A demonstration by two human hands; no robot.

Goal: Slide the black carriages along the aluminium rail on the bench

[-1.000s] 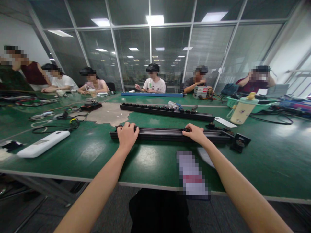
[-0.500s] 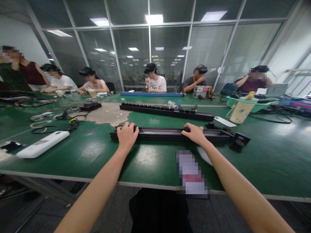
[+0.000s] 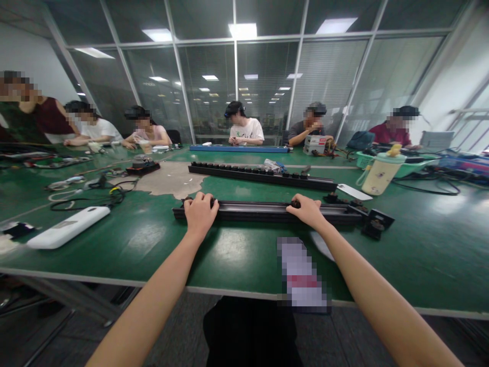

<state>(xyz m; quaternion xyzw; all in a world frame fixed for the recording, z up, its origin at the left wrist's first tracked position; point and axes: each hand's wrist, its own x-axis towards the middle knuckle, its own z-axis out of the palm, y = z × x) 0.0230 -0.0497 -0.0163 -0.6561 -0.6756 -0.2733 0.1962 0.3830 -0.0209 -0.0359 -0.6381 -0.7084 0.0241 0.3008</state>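
Observation:
A long black rail [image 3: 252, 210] lies across the green table [image 3: 133, 244] in front of me. My left hand [image 3: 199, 212] is closed over the rail's left end, fingers curled on top of it. My right hand [image 3: 307, 210] rests on the rail further right, its fingertips pinching a small black knob-like part on the rail. Several small black parts [image 3: 376, 223] lie at the rail's right end.
A second black rail [image 3: 263, 176] with several knobs lies further back, a blue rail [image 3: 240, 149] beyond it. A white flat device [image 3: 66, 227] and cables [image 3: 87, 196] sit left, a cream jug [image 3: 381, 173] right. Several people sit around the far side of the table.
My hands stay put on the rail. The person opposite has lowered a hand from the face to the table.

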